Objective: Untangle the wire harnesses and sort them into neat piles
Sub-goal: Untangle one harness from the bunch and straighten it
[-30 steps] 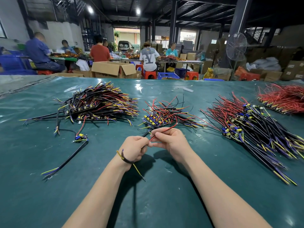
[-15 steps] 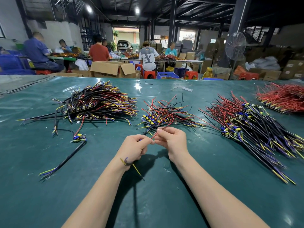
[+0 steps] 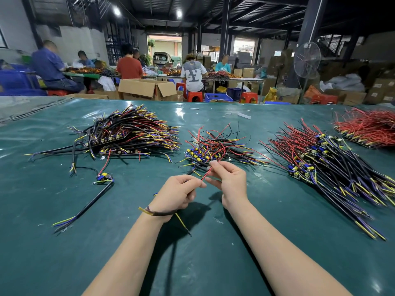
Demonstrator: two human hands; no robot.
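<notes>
Tabletop (image 3: 64, 253): left hand (image 3: 177, 193), right hand (image 3: 229, 182) pinch wire (image 3: 206, 175) (red).

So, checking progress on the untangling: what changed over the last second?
Little. The right hand edged up along the red wire toward the middle pile; the left hand still pinches its lower end. That pile and the loose harness stayed put.

We got top light from two ceiling lamps (image 3: 117, 11) far beyond the grip (left hand (image 3: 178, 194), right hand (image 3: 229, 182) on the red wire (image 3: 205, 175)). Dark shadows sat just under the grip on the green mat (image 3: 64, 253), glare patches beyond it. Edges bowed from the wide lens; far workers (image 3: 50, 65) were blurred, hall dim.
</notes>
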